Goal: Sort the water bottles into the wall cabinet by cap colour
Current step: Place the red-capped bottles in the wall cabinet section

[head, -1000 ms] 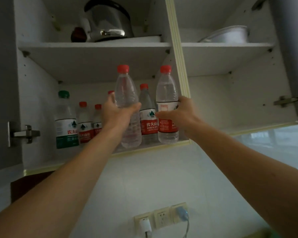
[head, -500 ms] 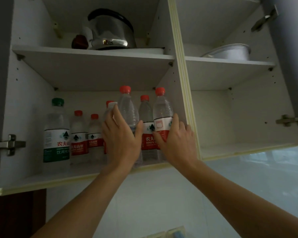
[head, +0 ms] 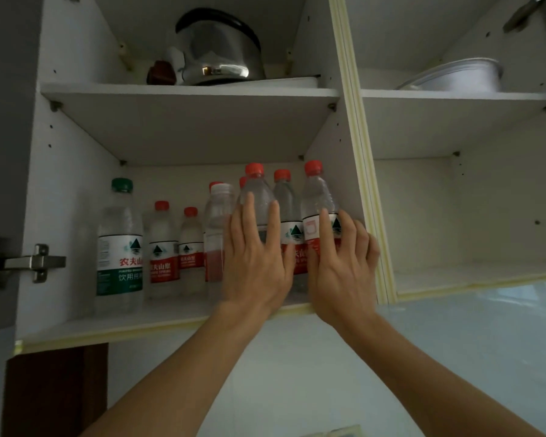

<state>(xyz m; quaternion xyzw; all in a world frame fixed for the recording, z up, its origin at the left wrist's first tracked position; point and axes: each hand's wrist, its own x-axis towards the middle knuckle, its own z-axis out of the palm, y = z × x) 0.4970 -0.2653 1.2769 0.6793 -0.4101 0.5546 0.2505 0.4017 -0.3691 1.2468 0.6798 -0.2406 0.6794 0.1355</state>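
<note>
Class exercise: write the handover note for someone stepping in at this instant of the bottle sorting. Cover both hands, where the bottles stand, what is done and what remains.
Left hand: open, flat against a red-capped bottle.
Right hand: open, fingers on the rightmost red-capped bottle.
Both bottles stand upright on the lower left shelf among other red caps; the green-capped bottle stands far left.
Left: nudge the two bottles into line, then withdraw.

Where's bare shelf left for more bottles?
The lower right compartment is bare. On the lower left shelf, free patches lie left of the green-capped bottle and along the front edge. Crowded: red-capped bottles behind both hands.
</note>
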